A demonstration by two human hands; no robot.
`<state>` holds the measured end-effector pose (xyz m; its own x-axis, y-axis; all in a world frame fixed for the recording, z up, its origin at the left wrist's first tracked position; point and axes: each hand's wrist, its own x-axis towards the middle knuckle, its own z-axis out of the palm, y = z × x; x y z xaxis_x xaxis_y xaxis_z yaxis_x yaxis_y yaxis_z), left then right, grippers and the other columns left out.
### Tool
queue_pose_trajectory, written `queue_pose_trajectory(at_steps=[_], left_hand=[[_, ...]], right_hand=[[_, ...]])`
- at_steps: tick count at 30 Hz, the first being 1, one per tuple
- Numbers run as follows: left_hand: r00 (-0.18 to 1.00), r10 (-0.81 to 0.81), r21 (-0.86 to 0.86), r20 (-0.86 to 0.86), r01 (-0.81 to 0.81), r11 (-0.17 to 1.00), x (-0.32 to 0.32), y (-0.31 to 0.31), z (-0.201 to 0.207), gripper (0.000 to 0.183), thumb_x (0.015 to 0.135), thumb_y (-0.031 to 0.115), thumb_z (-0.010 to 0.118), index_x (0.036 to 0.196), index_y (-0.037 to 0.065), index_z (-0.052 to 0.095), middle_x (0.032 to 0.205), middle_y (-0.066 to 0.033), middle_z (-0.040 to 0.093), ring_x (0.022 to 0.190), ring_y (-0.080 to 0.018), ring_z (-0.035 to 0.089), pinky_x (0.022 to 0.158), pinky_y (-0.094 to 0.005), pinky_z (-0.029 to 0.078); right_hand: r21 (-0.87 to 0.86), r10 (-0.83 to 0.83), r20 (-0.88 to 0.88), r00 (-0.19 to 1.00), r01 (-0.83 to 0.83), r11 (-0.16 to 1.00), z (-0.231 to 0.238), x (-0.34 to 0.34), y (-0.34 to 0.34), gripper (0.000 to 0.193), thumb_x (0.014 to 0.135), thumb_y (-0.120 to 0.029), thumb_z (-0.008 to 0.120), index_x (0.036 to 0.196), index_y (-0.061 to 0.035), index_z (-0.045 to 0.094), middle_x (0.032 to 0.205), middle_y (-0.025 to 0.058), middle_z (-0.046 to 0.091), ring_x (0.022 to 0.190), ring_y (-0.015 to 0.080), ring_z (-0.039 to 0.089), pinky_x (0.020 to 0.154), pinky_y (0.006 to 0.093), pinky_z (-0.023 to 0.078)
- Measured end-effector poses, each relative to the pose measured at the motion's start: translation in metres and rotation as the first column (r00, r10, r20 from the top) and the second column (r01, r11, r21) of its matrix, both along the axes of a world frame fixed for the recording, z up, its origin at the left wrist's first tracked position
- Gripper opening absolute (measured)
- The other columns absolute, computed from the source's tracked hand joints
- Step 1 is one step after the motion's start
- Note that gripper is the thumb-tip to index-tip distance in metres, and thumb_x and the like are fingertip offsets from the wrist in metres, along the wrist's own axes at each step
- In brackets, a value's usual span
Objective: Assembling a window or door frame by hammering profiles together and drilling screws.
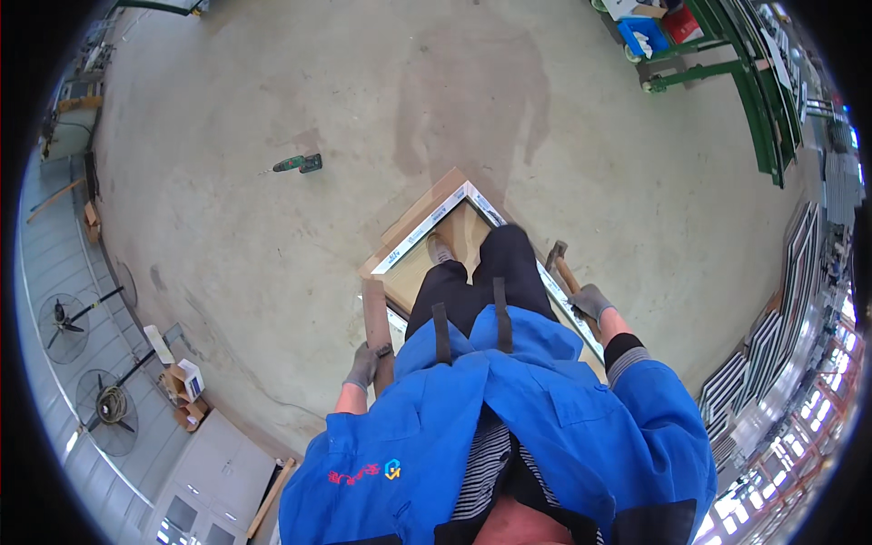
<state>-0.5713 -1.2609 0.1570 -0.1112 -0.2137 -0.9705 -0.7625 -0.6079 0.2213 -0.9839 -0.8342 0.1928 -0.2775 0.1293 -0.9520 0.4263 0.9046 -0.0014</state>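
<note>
My left hand (363, 366), in a grey glove, grips the lower end of a brown wooden block (373, 313) that stands against the left side of a white window frame (434, 223). The frame lies flat on the concrete floor over wooden boards (420, 208). A hammer (557, 255) with a wooden handle is held in my right hand (590, 302), also grey-gloved; its head hangs just above the frame's right side. My legs in black trousers stand inside the frame, one shoe (440, 247) showing.
A green cordless drill (298, 164) lies on the floor to the far left. Green metal racks (758, 100) and a blue bin (643, 34) stand at upper right. Stacked frames (772, 336) line the right, with fans (64, 322) and cardboard boxes (186, 381) on the left.
</note>
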Motion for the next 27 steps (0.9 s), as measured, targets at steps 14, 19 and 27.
queue_pose_trajectory(at_steps=[14,19,27], left_hand=[[0.864,0.502,-0.135,0.047,-0.492,0.860,-0.111,-0.032,-0.039,0.043,0.084,0.016,0.070,0.118,-0.008,0.058,0.103,-0.0167,0.068,0.086,-0.0262,0.068,0.077,-0.0372,0.058],[0.623,0.768,-0.089,0.149,-0.765,0.638,-0.252,0.009,-0.022,0.047,0.085,0.020,0.067,0.123,-0.006,0.057,0.107,-0.0172,0.067,0.088,-0.0266,0.067,0.078,-0.0360,0.056],[0.440,0.896,-0.047,0.068,-0.895,0.443,-0.394,-0.017,-0.031,0.040,0.088,0.013,0.068,0.120,-0.007,0.056,0.103,-0.0167,0.068,0.091,-0.0247,0.069,0.078,-0.0370,0.057]], right_hand=[[0.028,0.368,0.041,0.929,-0.369,0.929,-0.066,-0.337,-0.253,0.020,0.085,-0.015,0.068,0.084,0.0042,0.063,0.069,0.0093,0.064,0.053,0.0189,0.061,0.048,0.0339,0.050],[0.125,0.613,0.106,0.783,-0.622,0.773,-0.118,-0.506,-0.389,0.019,0.088,-0.011,0.064,0.085,0.0078,0.064,0.068,0.0130,0.065,0.055,0.0239,0.065,0.048,0.0384,0.052],[-0.107,0.730,0.078,0.679,-0.722,0.683,-0.137,-0.546,-0.631,0.013,0.085,-0.008,0.065,0.084,0.0038,0.058,0.066,0.0099,0.062,0.053,0.0217,0.063,0.049,0.0376,0.052]])
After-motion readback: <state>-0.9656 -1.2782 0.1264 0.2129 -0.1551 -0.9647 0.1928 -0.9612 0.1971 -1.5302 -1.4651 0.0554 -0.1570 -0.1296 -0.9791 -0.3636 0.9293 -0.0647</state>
